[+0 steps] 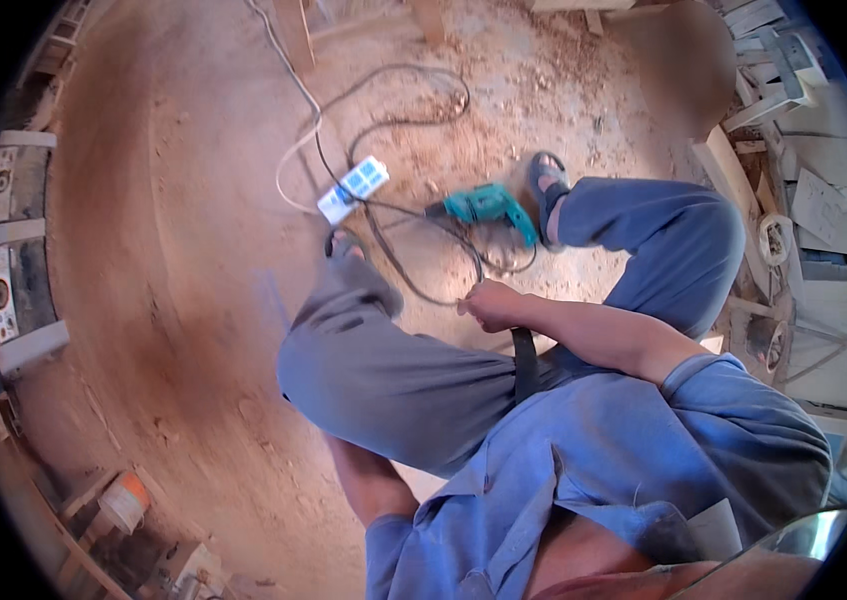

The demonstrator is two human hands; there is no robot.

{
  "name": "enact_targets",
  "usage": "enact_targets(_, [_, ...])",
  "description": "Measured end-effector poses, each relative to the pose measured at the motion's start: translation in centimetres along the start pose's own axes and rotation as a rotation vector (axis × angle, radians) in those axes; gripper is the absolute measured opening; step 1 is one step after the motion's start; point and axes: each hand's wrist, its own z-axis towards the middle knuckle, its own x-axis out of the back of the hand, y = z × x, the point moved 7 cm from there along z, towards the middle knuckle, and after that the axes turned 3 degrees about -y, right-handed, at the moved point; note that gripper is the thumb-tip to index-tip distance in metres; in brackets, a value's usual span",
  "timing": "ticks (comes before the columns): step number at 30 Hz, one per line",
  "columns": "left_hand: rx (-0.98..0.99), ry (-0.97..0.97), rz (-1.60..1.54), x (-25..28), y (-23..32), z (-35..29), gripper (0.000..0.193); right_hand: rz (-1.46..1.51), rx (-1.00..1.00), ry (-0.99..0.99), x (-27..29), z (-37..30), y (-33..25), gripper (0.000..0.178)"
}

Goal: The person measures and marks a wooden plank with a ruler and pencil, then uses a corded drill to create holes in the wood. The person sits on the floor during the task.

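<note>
My right hand is closed, pinching a dark power cord between my knees, just above the ground. A teal power drill lies on its side on the dirt floor, near my right foot. Left of the drill is a white power strip with blue sockets, and cords cross over it. My left forearm reaches down beside my left thigh, and the leg hides the hand.
Dusty floor with scattered wood chips surrounds me. Two audio-like panels stand at the left. An orange-and-white bucket is at the lower left. Boards and sheets are piled at the right. A looped cable lies ahead.
</note>
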Motion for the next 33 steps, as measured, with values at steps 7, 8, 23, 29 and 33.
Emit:
enact_targets(7, [0.324, -0.424, 0.193, 0.3, -1.3, -20.8, 0.055, -0.216, 0.037, -0.231, -8.7, 1.6, 2.2, 0.034])
enact_targets(8, [0.340, -0.455, 0.204, 0.5, -0.2, -21.9, 0.056, -0.190, 0.038, -0.211, -8.6, 2.1, 2.4, 0.041])
enact_targets(23, [0.417, 0.175, -0.494, 1.3, -7.5, -9.1, 0.055, 0.499, -0.950, 0.437, 3.2, -2.0, 28.9, 0.091])
enact_targets(29, [0.229, 0.284, -0.661, 2.6, -4.7, -2.1, 0.053, 0.816, -0.742, 0.554, 0.1, -1.5, 32.2, 0.072])
enact_targets(33, [0.069, 0.338, -0.590, 3.5, 2.6, 0.9, 0.052, 1.199, -0.848, 0.399, -5.3, -1.3, 27.1, 0.022])
